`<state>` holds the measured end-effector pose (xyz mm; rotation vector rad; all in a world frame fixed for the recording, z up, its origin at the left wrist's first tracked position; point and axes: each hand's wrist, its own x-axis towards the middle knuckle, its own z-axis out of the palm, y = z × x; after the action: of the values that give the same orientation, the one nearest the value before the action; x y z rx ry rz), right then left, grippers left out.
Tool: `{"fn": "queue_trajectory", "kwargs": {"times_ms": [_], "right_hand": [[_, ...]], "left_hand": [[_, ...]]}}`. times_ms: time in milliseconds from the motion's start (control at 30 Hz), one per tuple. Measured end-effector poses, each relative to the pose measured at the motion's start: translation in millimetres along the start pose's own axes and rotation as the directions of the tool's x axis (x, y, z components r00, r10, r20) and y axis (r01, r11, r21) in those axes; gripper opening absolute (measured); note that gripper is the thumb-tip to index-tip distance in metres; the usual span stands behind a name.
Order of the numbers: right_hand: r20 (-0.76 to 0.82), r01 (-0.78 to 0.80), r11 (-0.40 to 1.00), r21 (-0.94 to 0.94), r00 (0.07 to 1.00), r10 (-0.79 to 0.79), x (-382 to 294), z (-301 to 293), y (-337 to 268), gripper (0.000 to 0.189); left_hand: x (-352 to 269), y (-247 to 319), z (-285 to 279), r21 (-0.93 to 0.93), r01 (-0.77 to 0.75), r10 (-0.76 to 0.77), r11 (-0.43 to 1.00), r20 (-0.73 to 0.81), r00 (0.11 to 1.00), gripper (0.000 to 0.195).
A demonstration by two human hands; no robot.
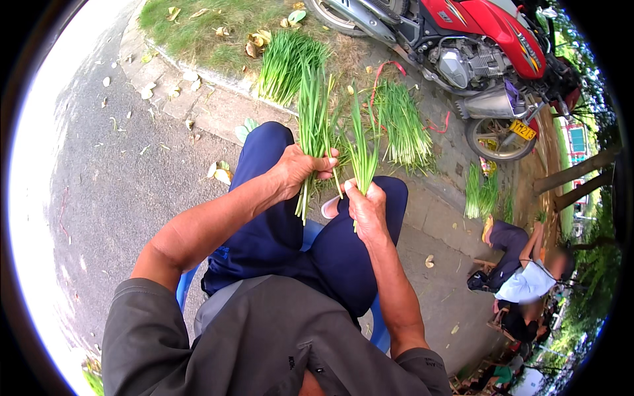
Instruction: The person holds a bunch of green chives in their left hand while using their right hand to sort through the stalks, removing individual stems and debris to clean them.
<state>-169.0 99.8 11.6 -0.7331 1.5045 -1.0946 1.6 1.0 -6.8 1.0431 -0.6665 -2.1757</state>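
My left hand (297, 171) grips a bunch of garlic chives (311, 111) above my left knee, leaves pointing away from me and pale stem ends hanging below the fist. Between its thumb and fingers, a thin separate stem (337, 180) angles toward my right hand (369, 210). That hand is closed around a smaller bunch of chives (365, 156) over my right knee. Beyond the knees, a thick pile of chives (287, 69) lies on the grass edge. Another pile (403, 121) rests on the paving to its right.
A red motorcycle (500, 34) stands at the upper right. Red ribbon (389, 67) lies around the right pile. More chive bundles (480, 190) are on the ground near a seated person (525, 282), with others behind. I sit on a blue plastic stool (379, 326); dry leaves (220, 173) dot the pavement.
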Motion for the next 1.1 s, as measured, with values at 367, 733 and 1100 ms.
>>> {"fn": "queue_trajectory", "kwargs": {"times_ms": [367,733,1100], "right_hand": [[0.122,-0.08,0.995,0.063,0.99,0.072,1.3,-6.6,-8.2,0.02],[0.197,-0.106,0.987,0.121,0.977,0.081,-1.2,-3.3,-9.1,0.02],[0.128,-0.045,0.998,-0.039,0.991,0.049,-5.1,4.6,-12.7,0.016]], "left_hand": [[3.1,3.4,-5.1,-0.013,0.0,0.0,1.0,-0.013,1.0,0.022],[4.4,3.5,-5.3,-0.023,-0.011,0.01,1.0,-0.018,1.0,0.022],[4.7,0.4,-5.9,0.005,-0.011,0.011,1.0,0.014,1.0,0.02]]}}
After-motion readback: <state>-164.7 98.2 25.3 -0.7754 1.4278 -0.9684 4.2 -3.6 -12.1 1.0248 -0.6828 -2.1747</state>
